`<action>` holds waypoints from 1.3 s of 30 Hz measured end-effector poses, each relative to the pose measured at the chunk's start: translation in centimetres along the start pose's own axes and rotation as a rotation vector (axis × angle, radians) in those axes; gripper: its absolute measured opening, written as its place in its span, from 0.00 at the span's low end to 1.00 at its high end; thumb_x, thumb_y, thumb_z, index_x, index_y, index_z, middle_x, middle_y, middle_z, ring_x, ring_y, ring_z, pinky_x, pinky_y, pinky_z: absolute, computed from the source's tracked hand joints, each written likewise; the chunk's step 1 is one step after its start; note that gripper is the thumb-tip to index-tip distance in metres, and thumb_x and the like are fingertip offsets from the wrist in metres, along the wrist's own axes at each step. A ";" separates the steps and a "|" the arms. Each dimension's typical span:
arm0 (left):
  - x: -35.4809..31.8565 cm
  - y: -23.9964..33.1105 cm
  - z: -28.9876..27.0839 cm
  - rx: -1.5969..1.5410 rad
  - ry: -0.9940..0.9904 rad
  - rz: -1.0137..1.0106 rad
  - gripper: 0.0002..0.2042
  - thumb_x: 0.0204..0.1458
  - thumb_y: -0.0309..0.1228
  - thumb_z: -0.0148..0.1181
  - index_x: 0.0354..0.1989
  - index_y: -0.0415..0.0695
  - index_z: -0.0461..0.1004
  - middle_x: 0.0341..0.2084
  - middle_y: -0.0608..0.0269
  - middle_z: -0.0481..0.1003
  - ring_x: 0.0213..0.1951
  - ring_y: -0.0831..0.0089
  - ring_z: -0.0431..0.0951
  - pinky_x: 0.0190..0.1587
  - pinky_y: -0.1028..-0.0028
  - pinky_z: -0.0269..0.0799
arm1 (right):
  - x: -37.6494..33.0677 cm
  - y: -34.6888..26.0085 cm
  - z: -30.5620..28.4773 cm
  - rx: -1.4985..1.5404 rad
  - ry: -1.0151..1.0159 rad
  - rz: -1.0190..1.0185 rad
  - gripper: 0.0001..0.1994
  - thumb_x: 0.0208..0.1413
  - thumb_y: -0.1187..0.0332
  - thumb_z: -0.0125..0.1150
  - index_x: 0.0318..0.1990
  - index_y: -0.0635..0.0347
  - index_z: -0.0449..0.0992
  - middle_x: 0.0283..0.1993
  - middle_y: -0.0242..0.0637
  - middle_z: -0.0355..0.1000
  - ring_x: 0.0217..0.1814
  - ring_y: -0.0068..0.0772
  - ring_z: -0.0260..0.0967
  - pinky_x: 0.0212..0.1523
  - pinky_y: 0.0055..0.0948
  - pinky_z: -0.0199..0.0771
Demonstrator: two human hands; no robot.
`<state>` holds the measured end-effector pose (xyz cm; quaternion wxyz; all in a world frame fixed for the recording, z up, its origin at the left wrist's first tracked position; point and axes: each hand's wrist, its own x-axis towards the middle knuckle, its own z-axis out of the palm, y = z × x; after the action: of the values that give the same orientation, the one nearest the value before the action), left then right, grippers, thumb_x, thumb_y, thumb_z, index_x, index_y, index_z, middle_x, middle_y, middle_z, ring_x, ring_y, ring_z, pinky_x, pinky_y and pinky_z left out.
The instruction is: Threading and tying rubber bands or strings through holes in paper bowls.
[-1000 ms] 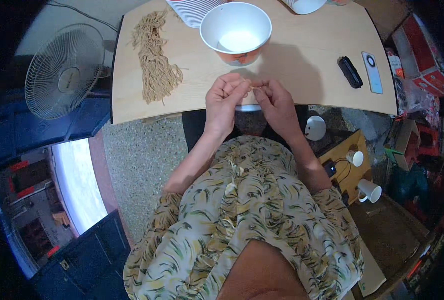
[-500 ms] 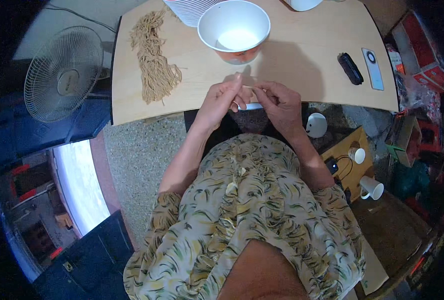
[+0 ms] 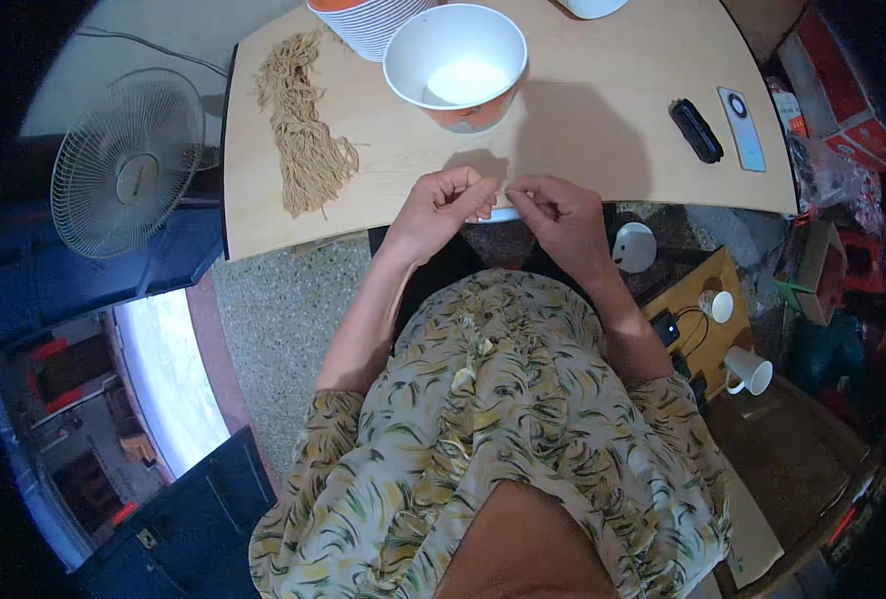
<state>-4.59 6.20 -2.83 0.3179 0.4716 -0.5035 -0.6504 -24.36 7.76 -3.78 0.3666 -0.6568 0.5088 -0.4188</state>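
Note:
Just over the table's near edge, my left hand is closed, its thumb pressed against curled fingers. Close to its right, my right hand pinches with thumb and forefinger. The fingertips of both almost meet; whatever lies between them is too small to make out. Beyond them stands a large white paper bowl with an orange outside, open side up and seemingly empty. A bundle of tan strings lies on the table to the left. Below my hands shows part of a white edge.
A stack of paper bowls stands at the back left of the wooden table. At the right lie a black case and a phone. A fan stands left; mugs sit lower right.
My left hand's thumb, raised before, has folded down against its fingers. My right hand keeps its pinch. The whole view has shifted slightly.

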 end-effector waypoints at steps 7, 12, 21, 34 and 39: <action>0.1 1.3 0.1 0.058 -0.070 0.058 0.08 0.61 0.32 0.58 0.34 0.40 0.75 0.26 0.71 0.74 0.32 0.85 0.71 0.37 0.81 0.67 | -0.1 0.9 -0.5 0.134 -0.043 0.080 0.07 0.53 0.72 0.67 0.38 0.63 0.81 0.20 0.22 0.67 0.23 0.10 0.57 0.23 0.17 0.58; 1.4 4.5 -0.9 0.669 0.131 0.391 0.09 0.52 0.26 0.65 0.39 0.39 0.75 0.27 0.64 0.77 0.30 0.81 0.73 0.32 0.76 0.68 | 1.0 0.5 -0.2 0.275 0.155 0.094 0.06 0.53 0.70 0.66 0.34 0.62 0.80 0.17 0.22 0.60 0.20 0.12 0.53 0.20 0.20 0.55; 7.0 5.8 -3.5 1.004 0.167 0.571 0.14 0.51 0.25 0.64 0.47 0.41 0.77 0.40 0.55 0.79 0.39 0.64 0.80 0.41 0.67 0.75 | 5.2 2.3 3.3 0.101 0.459 -0.160 0.04 0.50 0.77 0.66 0.30 0.60 0.77 0.16 0.20 0.52 0.19 0.10 0.49 0.20 0.19 0.53; 7.2 5.9 -2.6 0.921 0.182 0.512 0.13 0.52 0.26 0.62 0.46 0.47 0.79 0.33 0.54 0.81 0.32 0.63 0.83 0.35 0.68 0.76 | 6.3 2.9 4.4 0.017 0.468 -0.160 0.06 0.50 0.71 0.68 0.34 0.56 0.76 0.26 0.42 0.75 0.25 0.40 0.75 0.25 0.35 0.72; 7.3 6.1 -2.6 0.965 0.166 0.487 0.13 0.52 0.28 0.63 0.47 0.46 0.79 0.33 0.55 0.81 0.34 0.64 0.83 0.36 0.69 0.77 | 6.6 2.7 4.5 0.013 0.461 -0.149 0.06 0.50 0.70 0.67 0.34 0.57 0.76 0.25 0.42 0.75 0.24 0.40 0.75 0.25 0.35 0.72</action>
<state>-5.14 -2.93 0.73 0.2453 0.4834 -0.8127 -0.2138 -20.33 1.00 -6.75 0.2132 -0.5772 0.5265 -0.5867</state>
